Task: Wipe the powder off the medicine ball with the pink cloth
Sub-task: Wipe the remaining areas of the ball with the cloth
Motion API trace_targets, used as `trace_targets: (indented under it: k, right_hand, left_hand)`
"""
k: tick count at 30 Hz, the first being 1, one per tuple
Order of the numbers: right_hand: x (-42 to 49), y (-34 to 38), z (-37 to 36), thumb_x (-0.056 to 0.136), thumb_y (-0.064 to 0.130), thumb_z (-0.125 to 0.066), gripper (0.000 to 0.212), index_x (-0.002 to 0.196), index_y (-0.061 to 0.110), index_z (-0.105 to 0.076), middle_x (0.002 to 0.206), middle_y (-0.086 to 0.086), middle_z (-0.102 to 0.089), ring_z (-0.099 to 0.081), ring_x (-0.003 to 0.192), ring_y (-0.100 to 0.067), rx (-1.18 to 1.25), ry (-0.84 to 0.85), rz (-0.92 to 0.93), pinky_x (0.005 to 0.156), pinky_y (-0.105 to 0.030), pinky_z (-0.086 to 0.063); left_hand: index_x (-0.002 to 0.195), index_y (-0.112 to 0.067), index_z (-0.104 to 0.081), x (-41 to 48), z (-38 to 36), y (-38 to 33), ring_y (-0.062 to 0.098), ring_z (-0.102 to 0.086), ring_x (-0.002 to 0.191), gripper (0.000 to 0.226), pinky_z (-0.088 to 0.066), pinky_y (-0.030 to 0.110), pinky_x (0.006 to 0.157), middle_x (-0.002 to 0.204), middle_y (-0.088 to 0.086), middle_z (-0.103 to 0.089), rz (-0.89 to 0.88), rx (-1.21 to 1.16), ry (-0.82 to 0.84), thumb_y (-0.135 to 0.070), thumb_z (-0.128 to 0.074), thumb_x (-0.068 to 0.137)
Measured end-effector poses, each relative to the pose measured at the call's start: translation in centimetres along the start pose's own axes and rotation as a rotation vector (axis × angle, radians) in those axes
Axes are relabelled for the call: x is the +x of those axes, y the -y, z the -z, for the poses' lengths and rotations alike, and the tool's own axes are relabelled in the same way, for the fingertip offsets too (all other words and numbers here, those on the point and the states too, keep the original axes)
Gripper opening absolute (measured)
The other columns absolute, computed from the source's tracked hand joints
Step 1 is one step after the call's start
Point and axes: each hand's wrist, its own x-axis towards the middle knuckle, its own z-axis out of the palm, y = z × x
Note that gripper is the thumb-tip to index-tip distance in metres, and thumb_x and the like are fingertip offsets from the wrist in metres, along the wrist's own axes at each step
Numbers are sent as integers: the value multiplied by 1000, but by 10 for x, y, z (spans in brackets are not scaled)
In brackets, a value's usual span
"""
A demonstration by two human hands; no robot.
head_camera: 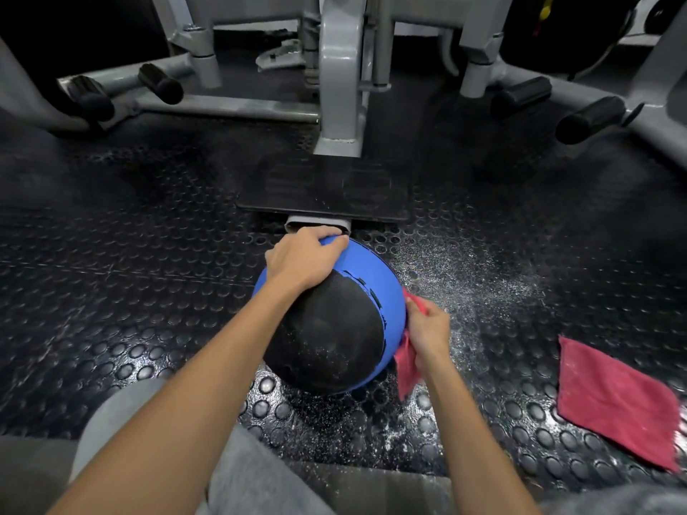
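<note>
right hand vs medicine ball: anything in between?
The pink cloth: the right hand grips it against the blue right side of the medicine ball, with no bare gap showing. Seen in the head view.

Behind: a black plate [327, 198] and a grey machine post [340, 87] sit close to the medicine ball [334, 328], so it is tight there.
Left side: open bumpy floor [130, 254], lots of room.
Right side: the right hand [427, 327] and pink cloth [407, 362] fill the gap; a second cloth [613, 399] lies farther off.
Top: the left hand [303, 260] holds it.
</note>
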Motion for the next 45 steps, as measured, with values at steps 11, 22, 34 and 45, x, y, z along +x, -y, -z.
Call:
trace_targets:
  k: [11, 22, 34, 45]
  right_hand:
    - [-50, 10, -18, 86, 19, -62, 19, 102, 24, -71, 103, 7, -55, -52, 97, -8, -13, -268, 660, 82, -16, -38]
    - [-12, 21, 20, 87, 28, -60, 19, 103, 26, -70, 105, 1, -66, -60, 96, -18, -129, -295, 354, 86, -29, -44]
    - [-32, 0, 5, 83, 18, -65, 21, 102, 25, -70, 107, 4, -59, -56, 91, -12, -72, -440, 607, 82, -16, -38]
    - [-44, 41, -23, 83, 29, -64, 15, 96, 31, -72, 102, 4, -63, -53, 92, -26, -467, -395, 955, 70, -28, -42]
  left_hand:
    - [107, -47, -63, 13, -3, -2, 25, -49, 121, 27, -33, 44, 106, 125, -6, -61, 64, -15, -1, -54, -46, 87]
    - [125, -46, -53, -5, -14, 3, 7, -37, 131, 49, -27, 37, 111, 138, -23, -45, -247, -59, 30, -66, -52, 80]
    - [119, -50, -56, 12, -23, -4, 14, -41, 129, 46, -29, 44, 109, 132, -20, -53, -143, -131, 21, -68, -45, 77]
    - [127, -43, -53, 24, -26, -10, 28, -45, 125, 46, -32, 42, 105, 135, -2, -53, 125, -163, -90, -62, -40, 87]
